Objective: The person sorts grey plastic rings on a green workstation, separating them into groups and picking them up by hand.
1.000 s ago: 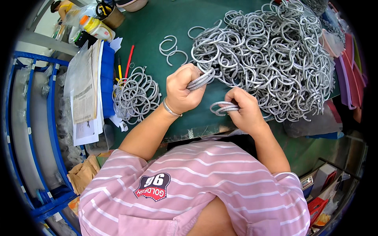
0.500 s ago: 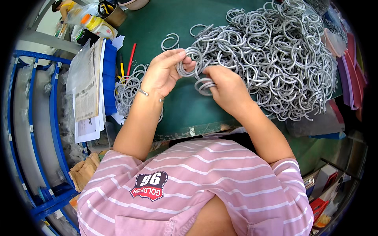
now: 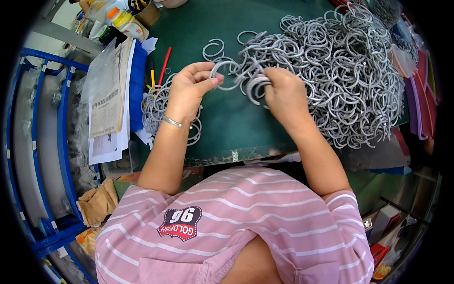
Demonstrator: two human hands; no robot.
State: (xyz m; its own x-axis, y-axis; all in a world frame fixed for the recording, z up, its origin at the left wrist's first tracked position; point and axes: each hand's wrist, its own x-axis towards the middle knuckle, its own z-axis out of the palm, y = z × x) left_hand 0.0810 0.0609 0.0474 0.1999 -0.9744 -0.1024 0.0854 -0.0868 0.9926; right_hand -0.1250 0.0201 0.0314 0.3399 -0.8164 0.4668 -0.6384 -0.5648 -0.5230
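Observation:
A grey, rope-textured open ring (image 3: 229, 89) is pinched between the thumb and fingers of my left hand (image 3: 190, 90), its far side reaching toward the loose rings. My right hand (image 3: 287, 94), back upward, is closed around a small bundle of similar rings (image 3: 253, 90) that stick out on its left. The two hands are a short way apart over the table's near half. Just beyond and to the right spreads a large heap of grey rings (image 3: 340, 75). One curled ring (image 3: 215, 43) lies at the heap's left edge.
A looser cluster of grey rings (image 3: 153, 113) lies left of my left forearm. Beside it are a red stick (image 3: 165, 64) and a blue bin (image 3: 137, 85) with papers (image 3: 108, 109) against it. A yellow-and-white bottle (image 3: 127, 24) stands at the far left of the green table (image 3: 217, 137).
My left hand held a stack of several rings; now it shows a single ring. The rings in my right hand have turned, and that hand has shifted slightly right.

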